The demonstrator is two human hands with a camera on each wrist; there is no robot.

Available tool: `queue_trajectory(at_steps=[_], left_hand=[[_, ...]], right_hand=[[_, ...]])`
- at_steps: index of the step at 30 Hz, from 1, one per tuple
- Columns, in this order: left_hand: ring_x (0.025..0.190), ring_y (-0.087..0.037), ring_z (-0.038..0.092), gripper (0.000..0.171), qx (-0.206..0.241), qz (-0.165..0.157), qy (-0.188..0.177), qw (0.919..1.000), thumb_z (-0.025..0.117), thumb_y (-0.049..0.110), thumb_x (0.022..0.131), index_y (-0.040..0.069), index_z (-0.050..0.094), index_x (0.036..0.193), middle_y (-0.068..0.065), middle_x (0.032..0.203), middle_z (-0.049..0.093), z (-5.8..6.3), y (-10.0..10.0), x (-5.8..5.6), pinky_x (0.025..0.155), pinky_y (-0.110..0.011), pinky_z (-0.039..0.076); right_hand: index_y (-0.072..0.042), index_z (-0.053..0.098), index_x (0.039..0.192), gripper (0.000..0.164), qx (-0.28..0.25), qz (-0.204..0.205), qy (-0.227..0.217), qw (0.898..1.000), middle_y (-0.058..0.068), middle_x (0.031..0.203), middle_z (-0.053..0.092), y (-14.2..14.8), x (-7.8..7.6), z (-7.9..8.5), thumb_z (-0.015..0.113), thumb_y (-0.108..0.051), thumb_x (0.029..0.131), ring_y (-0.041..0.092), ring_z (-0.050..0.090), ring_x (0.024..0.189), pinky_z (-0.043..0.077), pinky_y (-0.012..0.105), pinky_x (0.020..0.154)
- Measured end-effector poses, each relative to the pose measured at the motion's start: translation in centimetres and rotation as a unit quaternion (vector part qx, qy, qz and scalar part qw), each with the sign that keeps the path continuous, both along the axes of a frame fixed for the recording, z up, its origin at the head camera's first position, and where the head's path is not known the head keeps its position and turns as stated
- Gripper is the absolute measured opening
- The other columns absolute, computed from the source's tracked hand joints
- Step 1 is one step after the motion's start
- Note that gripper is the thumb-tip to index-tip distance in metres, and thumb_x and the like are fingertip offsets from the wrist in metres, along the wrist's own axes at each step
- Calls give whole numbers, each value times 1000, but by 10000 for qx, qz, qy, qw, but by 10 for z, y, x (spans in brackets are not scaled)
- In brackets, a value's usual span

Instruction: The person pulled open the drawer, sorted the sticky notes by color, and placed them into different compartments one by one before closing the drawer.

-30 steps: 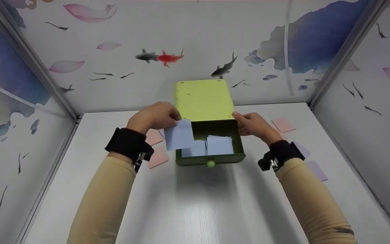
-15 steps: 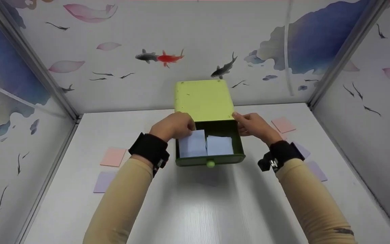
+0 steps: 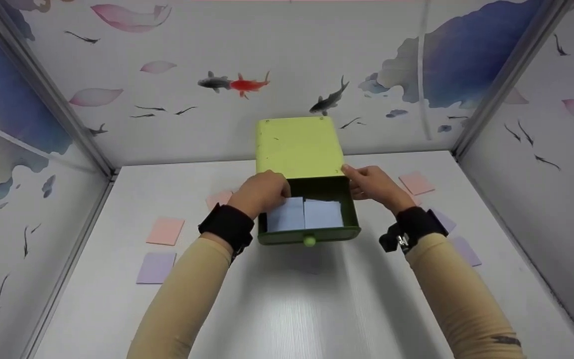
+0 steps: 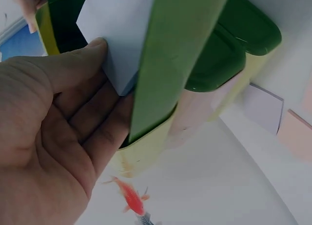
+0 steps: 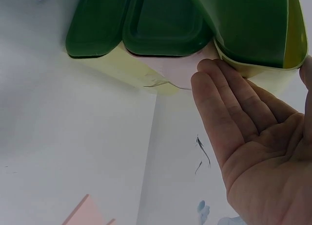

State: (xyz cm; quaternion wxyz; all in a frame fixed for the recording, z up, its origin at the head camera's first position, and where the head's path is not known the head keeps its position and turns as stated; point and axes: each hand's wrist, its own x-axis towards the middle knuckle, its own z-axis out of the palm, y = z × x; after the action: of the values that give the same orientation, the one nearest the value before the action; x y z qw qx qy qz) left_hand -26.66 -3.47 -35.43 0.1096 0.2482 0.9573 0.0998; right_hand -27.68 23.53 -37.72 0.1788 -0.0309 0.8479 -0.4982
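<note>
A yellow-green drawer cabinet (image 3: 299, 144) stands at the back, its top drawer (image 3: 309, 236) pulled out. Two stacks of pale blue paper notes lie side by side in the drawer, a left stack (image 3: 288, 214) and a right stack (image 3: 323, 214). My left hand (image 3: 264, 191) holds the left stack by its far left corner; in the left wrist view the thumb lies on the paper (image 4: 119, 32) with the fingers between it and the drawer wall. My right hand (image 3: 377, 187) rests on the cabinet's front right corner, thumb on top, straight fingers (image 5: 234, 98) touching the side.
To the left on the white table (image 3: 297, 309) lie a pink pad (image 3: 166, 231) and a purple pad (image 3: 156, 268), with another pink pad (image 3: 219, 198) partly behind the left hand. More pink (image 3: 416, 183) and purple pads (image 3: 464, 251) lie at right. Patterned walls enclose the table.
My left hand has moved right and down into the drawer, lowering the blue notes from above it to beside the right stack. The right hand has stayed at the cabinet corner.
</note>
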Motion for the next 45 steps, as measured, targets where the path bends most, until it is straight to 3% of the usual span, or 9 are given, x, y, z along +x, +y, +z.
queue_trajectory(at_steps=[8, 12, 18, 22, 29, 34, 37, 41, 45], left_hand=[[82, -19, 60, 18, -72, -107, 607, 9981, 62, 3, 89, 11, 78, 91, -4, 95, 74, -8, 0, 1, 77, -37, 53], [86, -20, 65, 15, 88, -203, 670, 9975, 64, 4, 89, 10, 78, 93, -4, 97, 75, -6, -1, 3, 80, -37, 54], [82, -17, 62, 14, 417, -335, 500, 9973, 62, 9, 92, 10, 76, 92, -1, 91, 72, 4, -5, 7, 77, -34, 52], [79, -15, 60, 17, 775, -398, 354, 9956, 60, 14, 94, 12, 77, 93, 0, 89, 72, 14, -9, 12, 76, -32, 51], [79, -15, 67, 22, 1199, -428, -459, 9908, 59, 26, 98, 12, 77, 98, -3, 86, 74, 33, -15, 25, 75, -33, 54], [77, -12, 66, 21, 1229, -367, -683, 9894, 59, 27, 97, 14, 76, 98, -1, 85, 73, 36, -20, 35, 73, -30, 54], [75, -9, 64, 20, 1247, -559, -518, 9893, 58, 26, 97, 16, 75, 95, 2, 83, 72, 34, -19, 44, 71, -28, 52], [69, -7, 59, 20, 1304, -1104, -181, 9851, 59, 25, 97, 16, 76, 93, 5, 78, 69, 31, -11, 57, 67, -25, 50], [64, -5, 54, 21, 1331, -1450, -150, 9803, 62, 27, 96, 13, 77, 93, 6, 74, 67, 23, -3, 70, 62, -21, 47]], right_hand=[[6, 54, 131, 77, 7, -32, 104, 9999, 25, 122, 64, 7, -12, -21, 42, -61, 96, 23, 69, 104, 53, 41, 94], [5, 56, 129, 77, 64, -43, 149, 9999, 24, 119, 66, 7, -13, -22, 43, -63, 95, 24, 69, 104, 54, 40, 93], [7, 53, 131, 74, 42, -23, 33, 10000, 27, 122, 64, 3, -7, -12, 42, -58, 98, 29, 67, 108, 52, 43, 95], [7, 53, 132, 76, 45, 7, 48, 10000, 27, 123, 63, 4, -10, -17, 42, -60, 97, 29, 67, 108, 52, 43, 95], [5, 56, 128, 79, 89, -54, 135, 9999, 24, 120, 65, 6, -12, -21, 43, -65, 94, 27, 68, 106, 54, 40, 92], [5, 55, 128, 79, 105, -74, 121, 9998, 23, 120, 66, 6, -11, -19, 42, -65, 94, 26, 68, 105, 54, 40, 92], [5, 54, 130, 79, 117, -36, 116, 9999, 24, 121, 65, 5, -10, -18, 42, -64, 95, 26, 68, 106, 53, 42, 94], [5, 53, 131, 81, 173, -48, 98, 9998, 24, 122, 64, 6, -10, -17, 42, -66, 94, 29, 67, 109, 52, 43, 96], [4, 53, 132, 82, 230, -84, 56, 9997, 24, 123, 64, 4, -10, -16, 43, -68, 93, 31, 66, 110, 52, 44, 96]])
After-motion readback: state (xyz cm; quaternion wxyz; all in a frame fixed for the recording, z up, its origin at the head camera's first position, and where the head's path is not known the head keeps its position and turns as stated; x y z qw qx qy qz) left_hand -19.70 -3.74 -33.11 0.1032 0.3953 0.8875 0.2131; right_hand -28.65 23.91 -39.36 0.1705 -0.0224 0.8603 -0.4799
